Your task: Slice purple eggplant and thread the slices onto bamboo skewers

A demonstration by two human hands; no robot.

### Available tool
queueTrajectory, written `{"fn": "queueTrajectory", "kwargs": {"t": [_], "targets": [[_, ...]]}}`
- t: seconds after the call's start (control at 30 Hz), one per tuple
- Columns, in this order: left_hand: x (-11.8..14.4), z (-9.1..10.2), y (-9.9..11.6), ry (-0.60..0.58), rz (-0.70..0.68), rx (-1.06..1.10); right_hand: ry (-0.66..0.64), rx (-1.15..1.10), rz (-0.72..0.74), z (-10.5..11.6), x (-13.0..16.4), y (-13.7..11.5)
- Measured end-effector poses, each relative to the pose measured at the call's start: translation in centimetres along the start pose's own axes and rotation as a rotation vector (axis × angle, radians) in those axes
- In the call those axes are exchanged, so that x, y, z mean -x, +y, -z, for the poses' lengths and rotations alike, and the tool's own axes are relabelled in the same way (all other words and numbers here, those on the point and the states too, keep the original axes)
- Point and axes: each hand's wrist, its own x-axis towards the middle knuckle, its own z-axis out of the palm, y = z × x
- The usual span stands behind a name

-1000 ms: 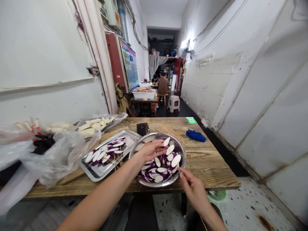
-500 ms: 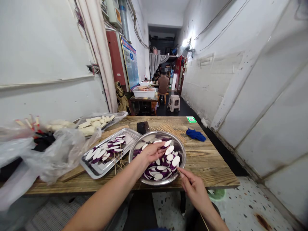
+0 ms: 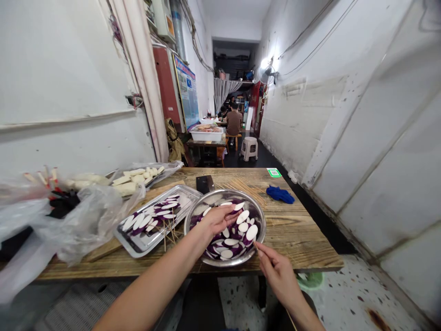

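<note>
Crumpled blue cloth (image 3: 280, 194) and small green-white sticker (image 3: 274, 172) on far table end; pale plastic stool (image 3: 249, 147) in corridor; clear plastic bags (image 3: 65, 220) left.

Bright, sharp, edges fisheye-warped

The left hand (image 3: 217, 219) is covering some eggplant slices (image 3: 237, 230) in the bowl (image 3: 193, 216). The skewer (image 3: 255, 247) is disappearing into the right hand (image 3: 279, 276). Plastic bags (image 3: 69, 225) are running off the left edge, hiding the tabletop (image 3: 296, 230) beneath.

Blue wall poster (image 3: 188, 89): print too small to read.
Green sticker (image 3: 274, 172) on table (image 3: 296, 230): a code pattern, no legible words.
</note>
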Motion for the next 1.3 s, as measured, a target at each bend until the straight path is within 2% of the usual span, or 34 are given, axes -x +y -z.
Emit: {"fn": "queueTrajectory", "kwargs": {"t": [0.37,0.73,0.97,1.17,1.3], "targets": [[0.5,-0.2,-0.3,-0.018,-0.054,-0.053,0.012,0.106,0.022,-0.1,0.1,-0.5],[0.5,0.4,-0.3,-0.008,0.022,-0.101,-0.013,0.195,0.006,-0.1,0.2,-1.4],[0.8,0.1,0.1,0.018,0.042,-0.11,-0.005,0.189,0.013,-0.1,0.1,-1.1],[0.9,0.1,-0.7,0.026,-0.005,-0.124,0.008,0.19,0.03,-0.1,-0.1,-0.3],[0.9,0.2,-0.8,0.006,0.019,-0.112,0.003,0.151,0.047,0.0,-0.2,-0.1]]}}
